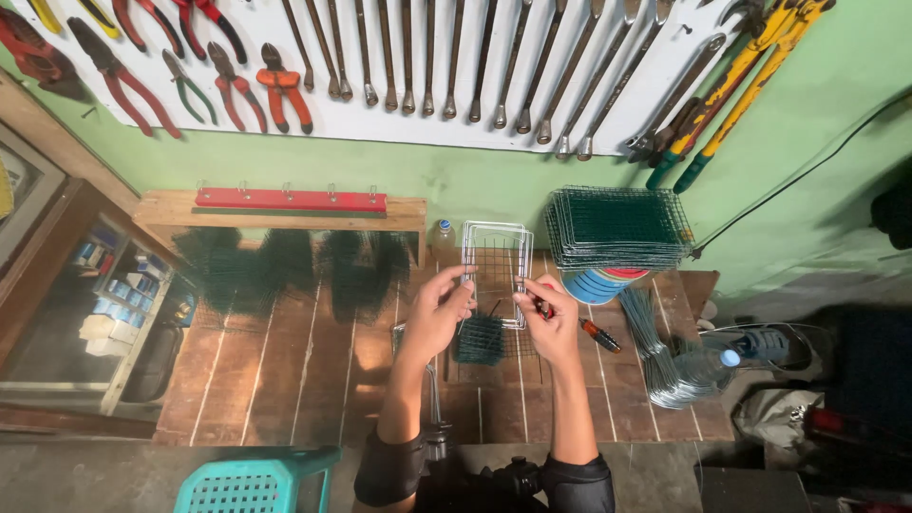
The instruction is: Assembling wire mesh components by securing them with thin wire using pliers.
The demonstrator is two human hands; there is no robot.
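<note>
Both hands grip a silvery wire-mesh box (pixel 496 271): left hand (pixel 439 309) fingers curled on its left edge, right hand (pixel 551 318) pinching right edge w/ red-handled tool (pixel 542 306). Wood-plank table (pixel 285 380).

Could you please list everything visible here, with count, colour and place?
Silver wire-mesh cage: one, bench centre, gripped by both hands.
Dark green wire-mesh piece: one, on the bench under the cage.
Stack of green wire-mesh panels: one, bench back right.
Bundle of grey wire rods: one, bench right.
Orange-handled screwdriver: one, right of the hands.
Red-handled pliers: several, wall board left.
Steel spanners: a row, wall board centre.
Teal plastic stool: one, bottom left.
Brown wooden bench: one, centre.
Left hand: on the cage's left side.
Right hand: on its right side, with a red tool I cannot identify.
</note>
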